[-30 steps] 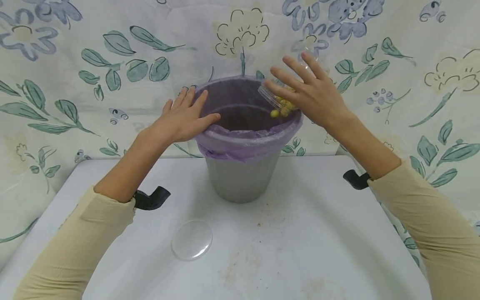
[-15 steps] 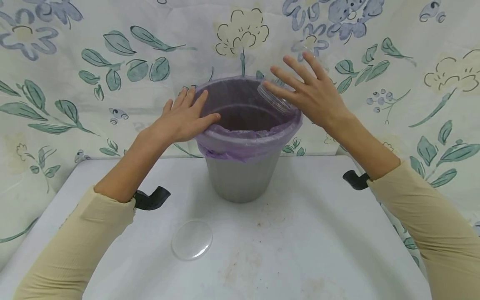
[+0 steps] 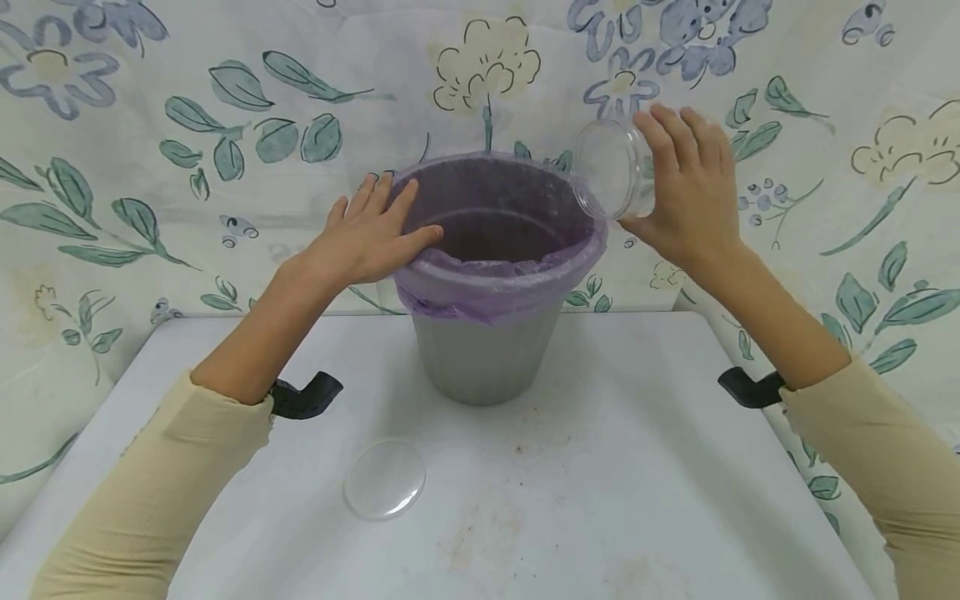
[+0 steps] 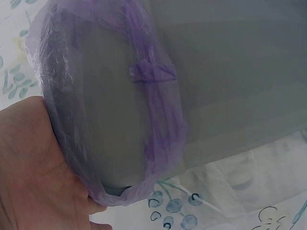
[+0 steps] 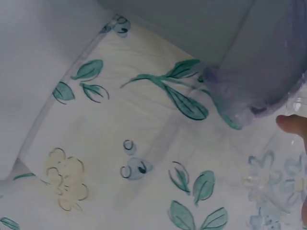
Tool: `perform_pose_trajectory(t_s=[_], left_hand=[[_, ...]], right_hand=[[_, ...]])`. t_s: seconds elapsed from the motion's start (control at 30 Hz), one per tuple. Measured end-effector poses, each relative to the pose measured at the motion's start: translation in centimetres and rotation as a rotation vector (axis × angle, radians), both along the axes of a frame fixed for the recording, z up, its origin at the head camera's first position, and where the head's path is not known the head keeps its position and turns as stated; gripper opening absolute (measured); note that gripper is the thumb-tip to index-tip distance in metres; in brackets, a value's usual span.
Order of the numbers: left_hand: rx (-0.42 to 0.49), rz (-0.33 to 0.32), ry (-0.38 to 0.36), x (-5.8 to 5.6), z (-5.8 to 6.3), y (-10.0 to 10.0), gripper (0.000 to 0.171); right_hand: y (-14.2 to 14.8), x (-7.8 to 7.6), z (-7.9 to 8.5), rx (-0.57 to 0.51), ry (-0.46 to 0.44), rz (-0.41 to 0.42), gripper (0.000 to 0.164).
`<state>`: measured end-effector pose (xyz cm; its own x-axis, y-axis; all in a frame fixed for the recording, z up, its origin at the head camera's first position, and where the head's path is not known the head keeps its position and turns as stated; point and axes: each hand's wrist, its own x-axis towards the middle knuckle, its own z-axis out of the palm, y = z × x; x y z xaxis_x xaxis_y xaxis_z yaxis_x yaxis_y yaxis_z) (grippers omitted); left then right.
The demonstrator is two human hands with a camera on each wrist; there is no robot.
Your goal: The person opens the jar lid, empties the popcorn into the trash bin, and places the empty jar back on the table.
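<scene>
A grey bin (image 3: 483, 358), lined with a purple plastic bag (image 3: 495, 304), stands upright at the table's back edge. My left hand (image 3: 360, 246) rests on its left rim with fingers spread; in the left wrist view the palm (image 4: 38, 167) lies against the bagged rim. My right hand (image 3: 686, 192) grips a clear plastic jar (image 3: 609, 171) tilted on its side at the bin's right rim, mouth facing left. Nothing shows inside the jar. The bin's bottom is dark and hidden from view. In the right wrist view only part of the thumb (image 5: 292, 125) appears.
A round clear lid (image 3: 385, 479) lies on the white table (image 3: 637, 467), left of centre. Brownish specks and smudges mark the tabletop in front of the bin. A flower-printed cloth (image 3: 300, 167) hangs directly behind.
Small yellow balls tumbled from the jar into the bin, out of sight by half a second ago. My right hand then moved right and turned the jar sideways. The left hand stayed put.
</scene>
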<state>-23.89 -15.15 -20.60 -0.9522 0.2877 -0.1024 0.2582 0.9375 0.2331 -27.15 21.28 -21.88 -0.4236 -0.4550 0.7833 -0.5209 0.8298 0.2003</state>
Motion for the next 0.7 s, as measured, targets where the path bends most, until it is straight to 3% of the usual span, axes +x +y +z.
perform_pose_trajectory(t_s=[0.43, 0.7], left_hand=[[-0.008, -0.004, -0.006, 0.1, 0.1, 0.1, 0.084], [-0.009, -0.006, -0.004, 0.1, 0.1, 0.1, 0.084]], right_hand=[[4.2, 4.3, -3.9, -0.571, -0.524, 0.029, 0.115], [5.2, 7.8, -7.0, -0.692, -0.764, -0.051, 0.113]])
